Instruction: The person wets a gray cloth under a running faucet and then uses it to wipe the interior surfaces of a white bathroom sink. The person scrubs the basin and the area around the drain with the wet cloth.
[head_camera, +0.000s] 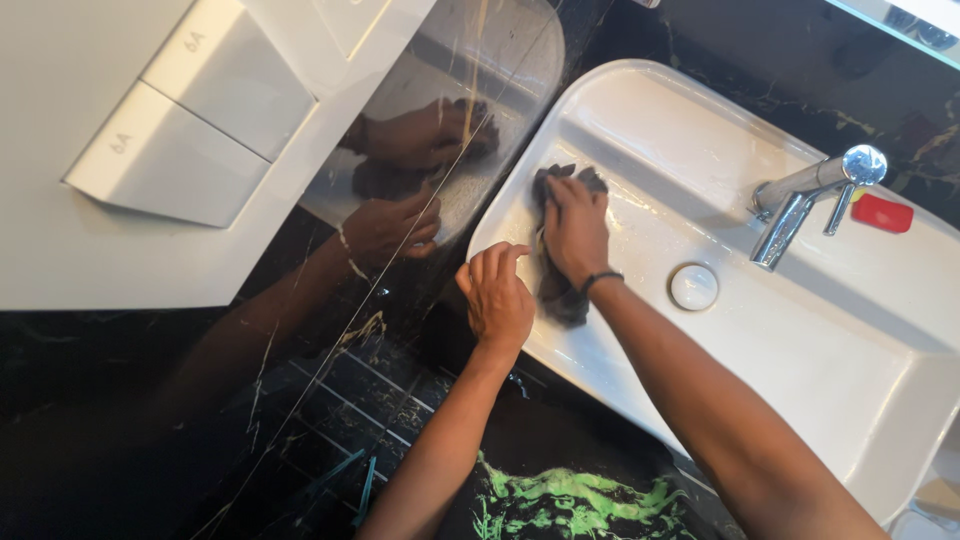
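Pressing flat on a dark grey cloth (556, 285), right hand (576, 228) works the white sink's (880, 330) left inner wall. Left hand (497, 295), loosely curled, rests on the near rim. Chrome tap (800, 195) at far right.

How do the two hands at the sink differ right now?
The right hand lies flat, pressing a dark cloth against the inside of the white sink; the left hand holds nothing and rests on the sink's rim with its fingers curled. The right wrist wears a dark band; the left wrist is bare. Both are bare hands at the sink's left end.
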